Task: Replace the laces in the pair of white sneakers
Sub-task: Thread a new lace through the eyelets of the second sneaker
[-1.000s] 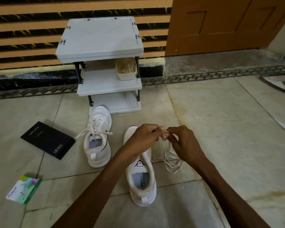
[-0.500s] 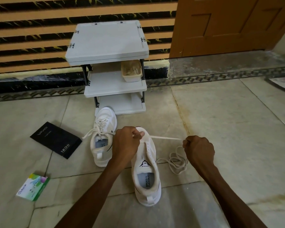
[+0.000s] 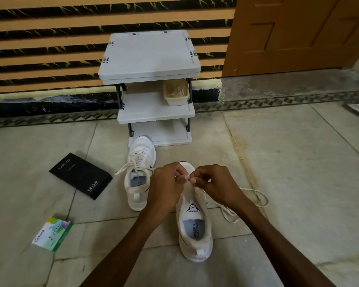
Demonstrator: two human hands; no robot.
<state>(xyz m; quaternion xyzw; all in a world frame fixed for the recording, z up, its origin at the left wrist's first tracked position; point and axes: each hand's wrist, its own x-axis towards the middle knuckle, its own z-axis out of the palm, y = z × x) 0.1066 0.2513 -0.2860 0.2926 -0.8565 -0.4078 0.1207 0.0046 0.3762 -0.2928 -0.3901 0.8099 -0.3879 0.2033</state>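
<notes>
Change: right hand [image 3: 215,184] rejoins left hand [image 3: 166,183], centre frame.
Hands: both pinch lace [image 3: 254,190].
Lace: limp, light; hold tip.

Bare forearms come in from the near edge and converge mid-scene. Left hand [image 3: 166,184] back up, fingers curled, thumb and index pinching the lace [image 3: 255,190]. Right hand [image 3: 217,183] just beside it on the right, fingers curled, pinching the same lace. Fingertips [image 3: 193,180] of both hands touch.
</notes>
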